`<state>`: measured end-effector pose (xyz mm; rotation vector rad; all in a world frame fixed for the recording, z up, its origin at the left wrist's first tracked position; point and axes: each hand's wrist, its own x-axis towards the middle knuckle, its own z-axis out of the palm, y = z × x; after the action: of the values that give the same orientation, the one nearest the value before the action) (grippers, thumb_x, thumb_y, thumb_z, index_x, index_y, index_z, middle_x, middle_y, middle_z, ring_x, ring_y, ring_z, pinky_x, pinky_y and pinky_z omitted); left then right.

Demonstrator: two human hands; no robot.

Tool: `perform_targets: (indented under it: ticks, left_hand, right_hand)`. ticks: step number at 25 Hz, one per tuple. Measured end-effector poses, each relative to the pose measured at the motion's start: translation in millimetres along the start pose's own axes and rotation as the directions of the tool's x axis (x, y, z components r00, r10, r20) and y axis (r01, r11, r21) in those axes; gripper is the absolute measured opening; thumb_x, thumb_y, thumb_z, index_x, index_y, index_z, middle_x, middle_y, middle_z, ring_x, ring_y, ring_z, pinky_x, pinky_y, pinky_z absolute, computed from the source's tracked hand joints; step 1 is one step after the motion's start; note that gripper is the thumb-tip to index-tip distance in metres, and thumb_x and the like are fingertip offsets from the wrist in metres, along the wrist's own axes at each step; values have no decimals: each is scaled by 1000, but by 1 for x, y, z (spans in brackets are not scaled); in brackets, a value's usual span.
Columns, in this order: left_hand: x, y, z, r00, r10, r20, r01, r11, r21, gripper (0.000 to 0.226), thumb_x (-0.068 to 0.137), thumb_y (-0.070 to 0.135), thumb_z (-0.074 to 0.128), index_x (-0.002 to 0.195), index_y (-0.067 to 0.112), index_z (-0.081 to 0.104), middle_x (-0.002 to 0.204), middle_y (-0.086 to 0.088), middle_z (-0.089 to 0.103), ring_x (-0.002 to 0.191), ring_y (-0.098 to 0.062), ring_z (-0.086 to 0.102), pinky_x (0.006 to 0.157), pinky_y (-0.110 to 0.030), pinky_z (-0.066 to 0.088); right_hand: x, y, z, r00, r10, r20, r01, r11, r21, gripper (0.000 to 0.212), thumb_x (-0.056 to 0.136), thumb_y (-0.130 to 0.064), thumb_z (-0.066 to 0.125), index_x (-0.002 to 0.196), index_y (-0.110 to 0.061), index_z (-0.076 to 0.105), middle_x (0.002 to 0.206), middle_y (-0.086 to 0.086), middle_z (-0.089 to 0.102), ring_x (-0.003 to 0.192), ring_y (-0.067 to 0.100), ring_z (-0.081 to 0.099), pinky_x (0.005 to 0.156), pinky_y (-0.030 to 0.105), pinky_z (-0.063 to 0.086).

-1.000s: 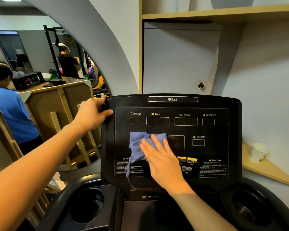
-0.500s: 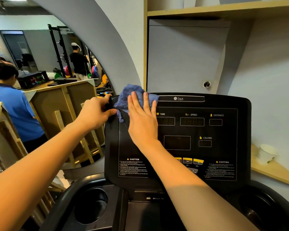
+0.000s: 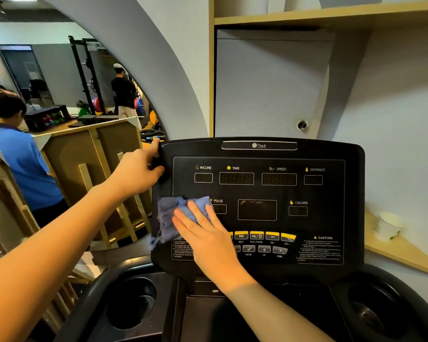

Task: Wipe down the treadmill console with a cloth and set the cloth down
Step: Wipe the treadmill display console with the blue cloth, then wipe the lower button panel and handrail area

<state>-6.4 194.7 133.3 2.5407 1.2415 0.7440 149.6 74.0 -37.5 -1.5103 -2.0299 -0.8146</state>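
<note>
I am pressing my right hand (image 3: 205, 239) flat, fingers spread, on the blue cloth (image 3: 176, 215), pinning it against the lower left of the treadmill console (image 3: 257, 201) beside the PULSE readout. My left hand (image 3: 136, 172) is gripping the console's upper left edge, fingers wrapped narrow around it. 2 cup holders (image 3: 131, 302) are sitting below.

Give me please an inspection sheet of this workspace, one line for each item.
Surface: console upright, displays dark.
Job's things: blue cloth flat on the console's lower left, frayed edge hanging.
Clutter: paper cup on the wooden shelf at right.
Hands: right hand presses the cloth, fingers spread; left hand grips the console's left edge.
Cables: nothing seen.
Surroundings: gym behind, two people at left.
</note>
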Motion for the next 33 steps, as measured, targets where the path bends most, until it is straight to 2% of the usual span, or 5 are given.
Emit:
perform_targets:
  ticks: [5,14,19,23,33]
  left_hand:
    - [-20,7,20,997,-46,-60,44,998,-34,89,91,15,60,158,19,1,112,-12,70,69,-10,59,61,-14,43]
    - [-41,13,35,999,-30,-36,30,999,19,91,88,19,64,158,18,5,158,-17,30,133,-35,47,108,-38,38]
    - [-72,19,33,1000,5,7,-6,994,113,75,87,29,65,153,20,30,158,-21,27,134,-38,47,111,-45,39]
    - [-117,29,36,997,67,24,-70,984,166,77,82,49,65,151,26,37,153,-20,38,134,-38,47,108,-51,40]
    - [-306,50,106,925,82,372,-85,996,-7,98,65,80,58,147,27,44,148,-7,49,138,-19,43,111,-27,28]
  right_hand:
    - [-54,30,-14,999,-8,36,7,999,39,79,68,5,80,140,-17,60,149,-1,55,148,25,37,119,49,27]
    - [-112,95,-59,986,163,-20,-159,978,138,73,69,27,69,135,-4,63,145,8,58,145,31,42,122,51,27]
    - [-121,116,-94,931,351,-98,-325,922,211,72,70,34,65,133,-1,63,140,12,61,141,31,44,114,56,36]
    - [-132,117,-138,867,476,-149,-434,867,247,60,77,32,57,128,2,66,135,10,62,138,30,49,118,36,34]
    - [-260,40,-211,732,680,-34,-630,696,343,51,84,26,53,125,0,69,135,2,60,132,23,56,115,19,34]
